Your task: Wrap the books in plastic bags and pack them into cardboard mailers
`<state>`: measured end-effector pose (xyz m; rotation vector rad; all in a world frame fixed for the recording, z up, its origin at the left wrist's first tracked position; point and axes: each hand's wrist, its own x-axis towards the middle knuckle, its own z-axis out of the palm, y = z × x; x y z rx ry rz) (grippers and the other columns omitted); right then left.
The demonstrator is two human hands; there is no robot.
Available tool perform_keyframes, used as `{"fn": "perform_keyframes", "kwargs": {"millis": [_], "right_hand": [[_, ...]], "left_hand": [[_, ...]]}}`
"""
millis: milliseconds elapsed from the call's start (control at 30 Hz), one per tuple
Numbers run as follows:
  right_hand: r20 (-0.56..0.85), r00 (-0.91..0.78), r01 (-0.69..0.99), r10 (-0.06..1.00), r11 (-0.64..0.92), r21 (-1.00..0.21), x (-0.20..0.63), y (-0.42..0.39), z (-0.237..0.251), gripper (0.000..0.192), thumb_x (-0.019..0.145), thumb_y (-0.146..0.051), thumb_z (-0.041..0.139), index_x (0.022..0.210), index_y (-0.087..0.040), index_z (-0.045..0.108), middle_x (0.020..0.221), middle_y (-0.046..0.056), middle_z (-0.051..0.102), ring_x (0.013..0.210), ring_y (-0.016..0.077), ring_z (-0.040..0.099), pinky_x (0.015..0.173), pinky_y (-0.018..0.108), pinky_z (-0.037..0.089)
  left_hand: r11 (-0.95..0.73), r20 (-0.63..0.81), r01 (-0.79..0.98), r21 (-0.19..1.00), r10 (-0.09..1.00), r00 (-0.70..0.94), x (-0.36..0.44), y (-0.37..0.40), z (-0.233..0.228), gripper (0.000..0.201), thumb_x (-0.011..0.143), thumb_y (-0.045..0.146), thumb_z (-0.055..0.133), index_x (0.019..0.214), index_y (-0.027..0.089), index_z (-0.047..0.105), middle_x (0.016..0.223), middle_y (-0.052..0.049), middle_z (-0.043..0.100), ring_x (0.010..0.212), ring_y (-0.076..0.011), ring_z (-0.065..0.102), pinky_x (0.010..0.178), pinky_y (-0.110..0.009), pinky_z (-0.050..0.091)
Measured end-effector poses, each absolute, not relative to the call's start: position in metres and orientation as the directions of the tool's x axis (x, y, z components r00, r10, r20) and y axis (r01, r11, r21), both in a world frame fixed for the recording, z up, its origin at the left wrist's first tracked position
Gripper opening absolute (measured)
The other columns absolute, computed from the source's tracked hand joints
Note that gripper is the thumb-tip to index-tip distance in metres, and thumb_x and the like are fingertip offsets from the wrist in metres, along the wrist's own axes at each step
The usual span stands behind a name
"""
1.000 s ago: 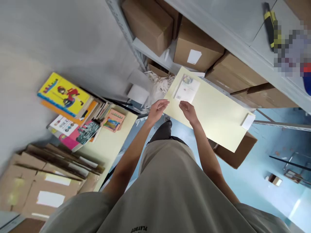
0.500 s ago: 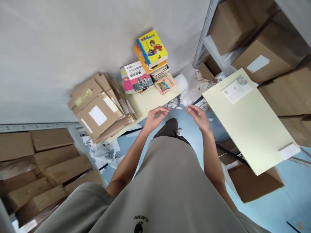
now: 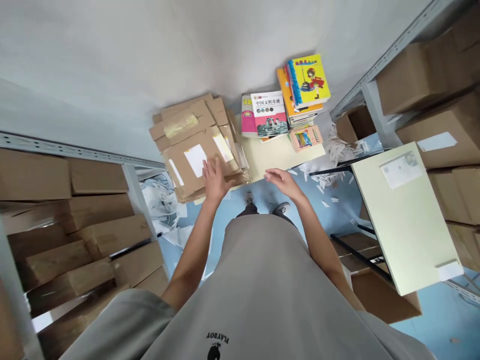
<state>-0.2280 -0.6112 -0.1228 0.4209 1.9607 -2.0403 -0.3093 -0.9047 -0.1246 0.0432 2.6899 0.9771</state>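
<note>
My left hand (image 3: 214, 179) is spread flat, fingers apart, over the near edge of a stack of flattened cardboard mailers (image 3: 195, 145) on a pale yellow table (image 3: 270, 157). Hovering above that table's front edge, my right hand (image 3: 282, 181) has loosely curled fingers and holds nothing. Behind the right hand lie stacked books: a pink one (image 3: 268, 114), a yellow one (image 3: 308, 81) on top, and a small pink booklet (image 3: 305, 137).
A second pale yellow table (image 3: 407, 220) with a printed sheet (image 3: 401, 170) stands to the right. Metal shelves hold cardboard boxes on the left (image 3: 67, 220) and right (image 3: 431, 100). Paper scraps (image 3: 337, 150) litter the blue floor. My feet (image 3: 262, 202) stand below the table.
My view has swung left from the right-hand table to the table with mailers and books. Both hands left the printed sheet; the left hand now reaches onto the cardboard stack.
</note>
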Motion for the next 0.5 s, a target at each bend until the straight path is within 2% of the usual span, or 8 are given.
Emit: {"fn": "perform_keyframes", "kwargs": {"millis": [67, 133, 233, 333, 400, 467, 500], "right_hand": [[-0.412, -0.911, 0.412, -0.010, -0.033, -0.911, -0.242, -0.637, -0.126, 0.057, 0.087, -0.071, 0.094, 0.117, -0.023, 0.088, 0.120, 0.011, 0.091, 0.118, 0.0300, 0.086, 0.120, 0.051, 0.066], [-0.430, -0.903, 0.430, -0.014, -0.023, -0.903, -0.252, -0.659, -0.130, 0.054, 0.086, -0.070, 0.095, 0.113, -0.024, 0.089, 0.118, 0.010, 0.091, 0.117, 0.0298, 0.086, 0.118, 0.050, 0.066], [-0.445, -0.895, 0.445, -0.018, -0.011, -0.895, -0.265, -0.684, -0.132, 0.055, 0.083, -0.071, 0.096, 0.111, -0.024, 0.089, 0.117, 0.009, 0.091, 0.112, 0.0293, 0.086, 0.115, 0.049, 0.067], [-0.440, -0.897, 0.441, -0.024, -0.002, -0.898, -0.276, -0.700, -0.129, 0.058, 0.083, -0.072, 0.095, 0.115, -0.023, 0.089, 0.117, 0.010, 0.091, 0.107, 0.0289, 0.085, 0.113, 0.050, 0.068], [-0.427, -0.904, 0.427, -0.031, 0.014, -0.904, -0.285, -0.707, -0.124, 0.058, 0.085, -0.070, 0.094, 0.118, -0.022, 0.089, 0.119, 0.010, 0.091, 0.110, 0.0296, 0.085, 0.114, 0.051, 0.067], [-0.406, -0.913, 0.405, -0.035, 0.027, -0.914, -0.294, -0.713, -0.117, 0.057, 0.086, -0.069, 0.093, 0.118, -0.022, 0.090, 0.121, 0.010, 0.091, 0.117, 0.0310, 0.084, 0.118, 0.052, 0.065], [-0.391, -0.920, 0.390, -0.038, 0.029, -0.920, -0.298, -0.716, -0.113, 0.056, 0.087, -0.069, 0.093, 0.118, -0.022, 0.090, 0.123, 0.011, 0.091, 0.121, 0.0317, 0.084, 0.120, 0.052, 0.065]], "left_hand": [[0.799, -0.299, -0.066, 0.598, 0.146, -0.943, -0.320, -0.937, -0.137, 0.133, 0.077, 0.056, 0.106, 0.182, 0.008, 0.039, 0.199, -0.035, 0.009, 0.186, -0.0587, -0.003, 0.147, -0.075, -0.007], [0.803, -0.327, -0.034, 0.595, 0.203, -0.923, -0.326, -0.960, -0.145, 0.124, 0.082, 0.049, 0.099, 0.183, 0.009, 0.039, 0.198, -0.034, 0.013, 0.187, -0.0562, 0.002, 0.148, -0.075, -0.005], [0.768, -0.299, 0.035, 0.640, 0.291, -0.909, -0.331, -0.982, -0.149, 0.103, 0.087, 0.035, 0.084, 0.181, 0.013, 0.050, 0.197, -0.028, 0.027, 0.187, -0.0515, 0.014, 0.150, -0.072, 0.004], [0.728, -0.262, 0.080, 0.680, 0.344, -0.902, -0.341, -0.999, -0.137, 0.091, 0.087, 0.032, 0.079, 0.175, 0.017, 0.061, 0.193, -0.021, 0.042, 0.184, -0.0509, 0.027, 0.151, -0.072, 0.012], [0.703, -0.219, 0.115, 0.702, 0.367, -0.904, -0.351, -1.013, -0.117, 0.085, 0.086, 0.028, 0.076, 0.170, 0.021, 0.068, 0.187, -0.015, 0.052, 0.181, -0.0469, 0.039, 0.152, -0.067, 0.019], [0.681, -0.132, 0.142, 0.719, 0.334, -0.933, -0.360, -1.031, -0.088, 0.078, 0.086, 0.023, 0.071, 0.164, 0.027, 0.076, 0.178, -0.009, 0.065, 0.173, -0.0415, 0.053, 0.150, -0.061, 0.031], [0.678, -0.069, 0.141, 0.721, 0.273, -0.959, -0.364, -1.040, -0.069, 0.072, 0.088, 0.023, 0.069, 0.158, 0.030, 0.080, 0.171, -0.006, 0.072, 0.167, -0.0396, 0.061, 0.147, -0.059, 0.039]]}}
